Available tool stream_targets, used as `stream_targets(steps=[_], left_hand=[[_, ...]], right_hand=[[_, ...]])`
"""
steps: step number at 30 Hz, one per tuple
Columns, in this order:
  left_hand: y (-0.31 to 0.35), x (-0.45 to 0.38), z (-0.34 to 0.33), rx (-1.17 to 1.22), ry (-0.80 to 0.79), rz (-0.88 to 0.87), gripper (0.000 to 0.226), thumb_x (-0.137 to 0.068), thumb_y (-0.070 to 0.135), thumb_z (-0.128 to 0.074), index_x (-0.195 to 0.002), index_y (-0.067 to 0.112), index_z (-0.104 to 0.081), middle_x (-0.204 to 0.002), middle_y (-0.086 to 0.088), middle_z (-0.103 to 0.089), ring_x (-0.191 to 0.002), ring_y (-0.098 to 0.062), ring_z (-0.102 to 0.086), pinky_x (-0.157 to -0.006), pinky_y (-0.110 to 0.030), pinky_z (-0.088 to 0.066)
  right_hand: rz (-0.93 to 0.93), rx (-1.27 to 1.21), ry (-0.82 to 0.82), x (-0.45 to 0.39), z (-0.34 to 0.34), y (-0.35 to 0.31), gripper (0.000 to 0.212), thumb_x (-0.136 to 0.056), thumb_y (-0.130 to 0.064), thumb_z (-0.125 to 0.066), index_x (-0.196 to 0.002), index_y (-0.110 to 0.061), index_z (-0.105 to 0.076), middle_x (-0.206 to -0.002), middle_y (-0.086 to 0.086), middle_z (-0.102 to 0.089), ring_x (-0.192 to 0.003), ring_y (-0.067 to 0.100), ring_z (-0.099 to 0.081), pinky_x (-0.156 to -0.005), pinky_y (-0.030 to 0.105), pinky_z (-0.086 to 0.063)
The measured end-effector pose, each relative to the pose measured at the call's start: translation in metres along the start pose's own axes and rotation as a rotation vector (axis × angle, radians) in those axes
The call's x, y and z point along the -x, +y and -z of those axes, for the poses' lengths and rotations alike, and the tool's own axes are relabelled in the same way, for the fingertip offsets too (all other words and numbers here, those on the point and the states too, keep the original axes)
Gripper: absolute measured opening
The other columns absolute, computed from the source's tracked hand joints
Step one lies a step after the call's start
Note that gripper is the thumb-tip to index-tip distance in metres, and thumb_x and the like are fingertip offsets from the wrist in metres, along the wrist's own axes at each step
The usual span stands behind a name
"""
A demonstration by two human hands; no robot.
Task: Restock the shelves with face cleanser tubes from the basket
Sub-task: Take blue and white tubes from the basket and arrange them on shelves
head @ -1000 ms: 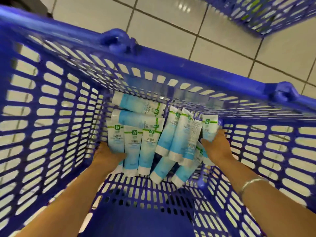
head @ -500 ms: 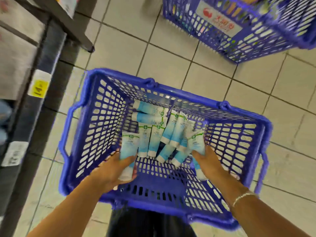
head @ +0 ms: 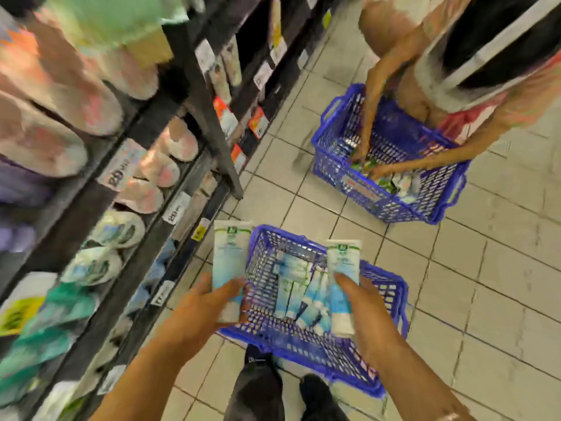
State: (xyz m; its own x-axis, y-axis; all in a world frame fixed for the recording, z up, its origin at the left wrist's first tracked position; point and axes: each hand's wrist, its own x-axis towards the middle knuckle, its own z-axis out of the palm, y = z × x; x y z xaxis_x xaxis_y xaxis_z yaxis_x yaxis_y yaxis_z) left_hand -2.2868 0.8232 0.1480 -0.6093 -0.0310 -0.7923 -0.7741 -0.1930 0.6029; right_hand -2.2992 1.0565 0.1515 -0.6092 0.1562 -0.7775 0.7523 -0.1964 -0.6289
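Note:
A blue plastic basket point(head: 382, 302) stands on the tiled floor in front of my feet, with several white-and-blue face cleanser tubes point(head: 299, 294) lying inside. My left hand point(head: 202, 305) holds one tube point(head: 229, 256) upright above the basket's left rim. My right hand point(head: 361, 314) holds another tube point(head: 343, 262) upright over the basket's right half. Dark shelves point(head: 130, 189) with blurred tubes and price tags run along the left.
Another person bends over a second blue basket point(head: 431, 208) at the upper right, both hands among green packets. A dark shelf post point(head: 212, 123) meets the floor near the shelf base. My shoes point(head: 258, 387) stand just behind the basket. Bare tiles stretch to the right.
Both hands have lifted out of the basket, each with one tube. My view has risen and pulled back, and the shelves and the other person have come into view.

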Motion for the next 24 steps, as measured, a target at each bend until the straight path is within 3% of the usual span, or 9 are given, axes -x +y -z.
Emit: stream_targets(steps=[3,7,10,14,18,20,24], left_hand=[[0.030,0.058,0.005,0.164,0.029,-0.080,0.015,-0.083,0.012,-0.057,-0.098,0.016,-0.060,-0.071,-0.005,-0.072,-0.056,-0.015,-0.066,-0.049,-0.027,-0.054],[0.047,0.136,0.011,0.353,0.046,-0.235,0.033,-0.070,0.021,-0.061,-0.103,0.021,-0.060,-0.074,0.000,-0.072,-0.062,-0.012,-0.068,-0.051,-0.027,-0.054],[0.047,0.194,0.011,0.432,0.093,-0.333,0.036,-0.066,0.020,-0.062,-0.102,0.021,-0.059,-0.072,0.001,-0.069,-0.061,-0.011,-0.066,-0.050,-0.025,-0.051],[0.029,0.276,0.012,0.499,0.187,-0.477,0.042,-0.065,0.020,-0.064,-0.107,0.020,-0.059,-0.083,-0.003,-0.070,-0.067,-0.015,-0.065,-0.051,-0.027,-0.051],[0.003,0.355,0.018,0.534,0.338,-0.599,0.041,-0.066,0.020,-0.067,-0.105,0.018,-0.058,-0.083,-0.001,-0.072,-0.077,-0.018,-0.066,-0.066,-0.034,-0.051],[-0.011,0.395,0.025,0.552,0.407,-0.671,0.048,-0.062,0.010,-0.076,-0.106,0.017,-0.058,-0.081,0.002,-0.072,-0.074,-0.013,-0.067,-0.063,-0.029,-0.053],[-0.047,0.468,0.044,0.625,0.562,-0.775,0.052,-0.061,0.004,-0.075,-0.109,0.015,-0.058,-0.083,-0.001,-0.072,-0.072,-0.012,-0.068,-0.058,-0.024,-0.054]], right_hand=[[0.049,-0.114,-0.143,0.052,-0.022,-0.039,0.010,-0.092,-0.015,-0.050,-0.097,-0.018,-0.058,-0.058,-0.002,-0.068,-0.046,0.013,-0.063,-0.039,0.022,-0.046],[0.132,-0.154,-0.284,0.116,-0.042,-0.078,0.015,-0.088,-0.021,-0.055,-0.101,-0.020,-0.061,-0.067,0.000,-0.065,-0.057,0.015,-0.059,-0.059,0.031,-0.047],[0.173,-0.159,-0.415,0.167,-0.051,-0.099,0.016,-0.081,-0.023,-0.059,-0.097,-0.019,-0.061,-0.062,-0.001,-0.064,-0.051,0.011,-0.060,-0.053,0.025,-0.050],[0.208,-0.030,-0.609,0.239,-0.057,-0.110,0.014,-0.085,-0.025,-0.058,-0.096,-0.017,-0.059,-0.057,0.000,-0.063,-0.045,0.011,-0.059,-0.042,0.022,-0.048],[0.292,0.144,-0.857,0.307,-0.071,-0.104,0.014,-0.087,-0.026,-0.057,-0.101,-0.026,-0.060,-0.066,-0.007,-0.067,-0.055,0.005,-0.063,-0.049,0.021,-0.051],[0.314,0.193,-0.979,0.339,-0.081,-0.094,0.015,-0.087,-0.024,-0.056,-0.101,-0.028,-0.060,-0.072,-0.009,-0.070,-0.060,0.003,-0.065,-0.051,0.020,-0.052],[0.335,0.311,-1.206,0.406,-0.107,-0.064,0.022,-0.084,-0.026,-0.056,-0.105,-0.026,-0.061,-0.074,-0.009,-0.070,-0.062,0.003,-0.064,-0.054,0.019,-0.052]])
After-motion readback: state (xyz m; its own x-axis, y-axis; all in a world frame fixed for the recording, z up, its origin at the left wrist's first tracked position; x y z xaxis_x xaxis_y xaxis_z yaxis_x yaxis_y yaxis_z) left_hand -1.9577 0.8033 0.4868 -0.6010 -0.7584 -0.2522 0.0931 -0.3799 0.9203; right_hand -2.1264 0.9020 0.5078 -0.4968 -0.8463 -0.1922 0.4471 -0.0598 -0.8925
